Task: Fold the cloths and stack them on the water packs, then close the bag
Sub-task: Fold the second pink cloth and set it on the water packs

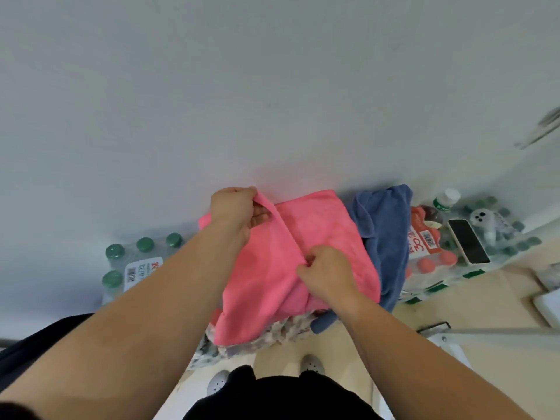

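Observation:
A pink cloth (321, 228) lies spread over the water packs against the wall. My left hand (235, 212) pinches its far left corner and lifts a fold of it. My right hand (327, 272) grips the same fold near the cloth's middle. A blue cloth (385, 225) lies crumpled just right of the pink one. A pack of green-capped water bottles (133, 262) shows at the left, and a red-capped pack (424, 250) at the right. Under the pink cloth's near edge a patterned fabric (272, 334) sticks out; whether it is the bag I cannot tell.
A phone (468, 241) and a small white device (481, 218) rest on the right-hand pack, with a green-labelled bottle (445, 201) behind. A metal frame (485, 331) stands on the beige floor at the right. My feet (310, 363) are just below the packs.

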